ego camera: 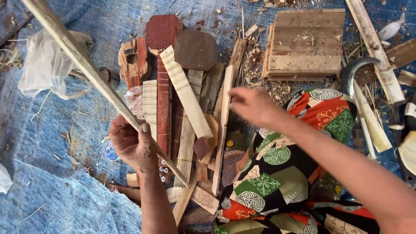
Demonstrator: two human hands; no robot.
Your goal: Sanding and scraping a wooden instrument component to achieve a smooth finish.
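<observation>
A: The grip of the left hand [132,145] is closed around a long thin wooden stick [86,69]. The thumb presses on top of it. The stick runs slanted, from the upper left corner down to the low middle, over the pile.

B: And the right hand [253,106]?

A: It holds nothing. The fingers are loosely spread and a little blurred. It hovers just beside a narrow pale wood slat [222,130] that stands almost upright in the pile. I cannot tell if it touches the slat.

B: What is near the person?

A: A colourful patterned cloth [281,173] covers the lap, under the right arm. Everything lies on a blue tarp [56,190] on the ground.

B: And further away?

A: In the pile I see a pale notched wood strip [186,93] and a reddish carved wooden piece [162,39], next to a dark octagonal block [196,50]. A plastic bag [45,65] lies to the left. At the far right a stack of flat boards [305,43] rests among shavings, and a curved metal blade [353,71] is beside it.
</observation>
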